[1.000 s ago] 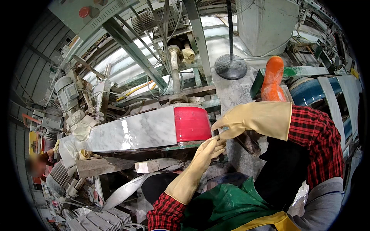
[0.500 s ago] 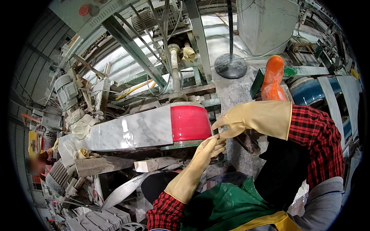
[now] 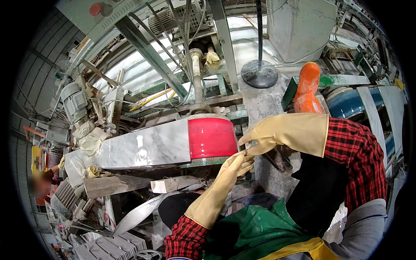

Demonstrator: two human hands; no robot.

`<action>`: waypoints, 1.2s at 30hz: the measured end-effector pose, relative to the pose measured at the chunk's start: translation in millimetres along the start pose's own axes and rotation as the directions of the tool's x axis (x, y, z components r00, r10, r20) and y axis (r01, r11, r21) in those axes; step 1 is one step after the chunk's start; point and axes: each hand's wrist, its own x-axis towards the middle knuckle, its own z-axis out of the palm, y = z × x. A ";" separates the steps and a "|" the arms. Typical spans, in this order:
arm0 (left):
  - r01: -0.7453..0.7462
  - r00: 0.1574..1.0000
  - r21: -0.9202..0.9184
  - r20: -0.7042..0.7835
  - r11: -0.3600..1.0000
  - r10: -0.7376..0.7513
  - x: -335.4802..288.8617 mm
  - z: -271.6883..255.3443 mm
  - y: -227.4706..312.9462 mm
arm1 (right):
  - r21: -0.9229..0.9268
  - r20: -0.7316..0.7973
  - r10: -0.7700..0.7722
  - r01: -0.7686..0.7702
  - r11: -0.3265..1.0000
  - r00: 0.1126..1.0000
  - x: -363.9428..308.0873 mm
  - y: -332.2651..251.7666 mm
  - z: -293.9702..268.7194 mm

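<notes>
Both my hands wear pale yellow rubber gloves and meet just right of a red, shiny roller. My left hand comes up from below, its fingers bent and their tips against those of the other hand. My right hand reaches in from the right, its fingers drawn together at the contact point. Whatever lies between the fingertips, if anything, is too small to make out. A polished white-grey marble slab extends left from the red surface, and neither hand touches it.
An orange boot stands beyond my right hand, near a round black stand base. A blue roller with pale strips is at the right. Wooden offcuts lie below the slab. Another person is at far left.
The marble slab has shifted slightly left, and a little more of the red roller shows. My hands have stayed almost in place, fingertips still together.
</notes>
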 end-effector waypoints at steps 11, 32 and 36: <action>0.005 1.000 0.007 -0.019 1.000 -0.005 -0.5 1.5 1.4 | -0.001 -0.003 -0.020 0.020 1.000 1.000 0.6 1.6 -0.6; 0.007 0.999 0.019 -0.033 1.000 -0.007 2.3 -2.0 -0.2 | -0.013 -0.082 -0.070 0.069 0.998 0.994 4.5 3.1 2.5; 0.010 1.000 0.014 -0.029 1.000 -0.009 2.6 -1.9 0.1 | -0.006 -0.077 -0.099 0.099 0.995 0.992 6.0 5.2 2.5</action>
